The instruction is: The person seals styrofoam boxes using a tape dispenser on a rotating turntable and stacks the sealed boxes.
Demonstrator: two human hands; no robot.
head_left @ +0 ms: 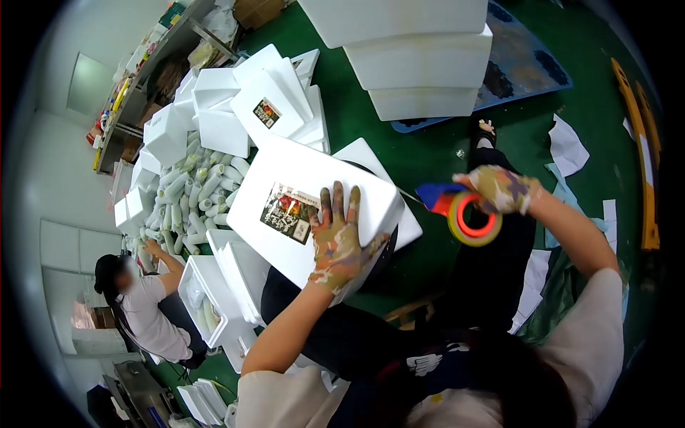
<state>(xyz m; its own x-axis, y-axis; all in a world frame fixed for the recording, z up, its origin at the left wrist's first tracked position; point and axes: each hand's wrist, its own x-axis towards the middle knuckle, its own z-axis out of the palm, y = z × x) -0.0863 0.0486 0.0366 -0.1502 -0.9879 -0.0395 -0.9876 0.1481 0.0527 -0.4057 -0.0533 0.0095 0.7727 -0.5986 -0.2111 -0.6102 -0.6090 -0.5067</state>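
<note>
A white foam box (314,164) with a printed food label (287,212) on its lid rests tilted by my legs. My left hand (339,246), in a camouflage-patterned glove, lies on the lid with fingers spread and partly covers the label's edge. To the right of the box, my right hand (503,189), gloved alike, is closed on a tape dispenser (457,221) with a blue and red-orange body and a yellow roll. A thin strip of tape (410,196) stretches between dispenser and box. Another white foam piece (364,153) sits partly hidden behind the box.
Large white foam boxes (424,64) are stacked on a blue pallet (528,64). Foam boxes and lids (214,89) surround a heap of wrapped pale green vegetables (193,189). At left a co-worker (150,314) reaches toward the heap. Paper scraps (567,146) lie right, near a yellow-orange metal frame (646,171).
</note>
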